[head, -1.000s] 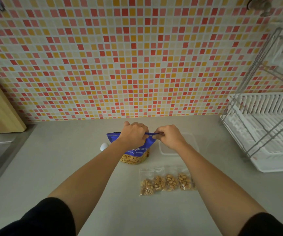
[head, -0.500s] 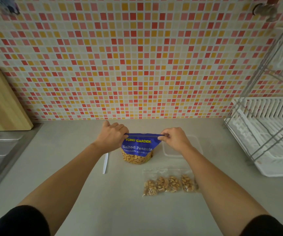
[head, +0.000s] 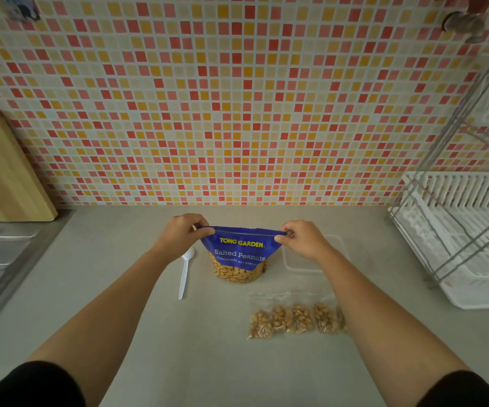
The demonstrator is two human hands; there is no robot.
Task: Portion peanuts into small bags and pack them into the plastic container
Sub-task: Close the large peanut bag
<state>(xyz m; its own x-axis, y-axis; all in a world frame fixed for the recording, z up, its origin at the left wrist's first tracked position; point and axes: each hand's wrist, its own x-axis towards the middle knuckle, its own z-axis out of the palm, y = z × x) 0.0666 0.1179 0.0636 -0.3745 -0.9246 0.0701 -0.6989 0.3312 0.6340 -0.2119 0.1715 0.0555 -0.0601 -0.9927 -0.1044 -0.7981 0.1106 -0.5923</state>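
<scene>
both hands, left hand and right hand, are spreading apart, fingers pinching the peanut bag top, filled small bags waiting while the plastic container is sitting unpacked.

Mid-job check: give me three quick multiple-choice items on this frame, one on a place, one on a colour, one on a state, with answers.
1. Where does the white spoon lie?
A) on top of the peanut pouch
B) right of it
C) left of it

2. Which colour is the pouch's upper part?
A) green
B) blue
C) red

3. How is the pouch held?
A) left hand and right hand each pinch a top corner
B) one hand only
C) no hand touches it

Answers:
C, the spoon lies beside the pouch's left side.
B, blue surrounds the yellow lettering.
A, each hand pinches one end of the top edge.
</scene>
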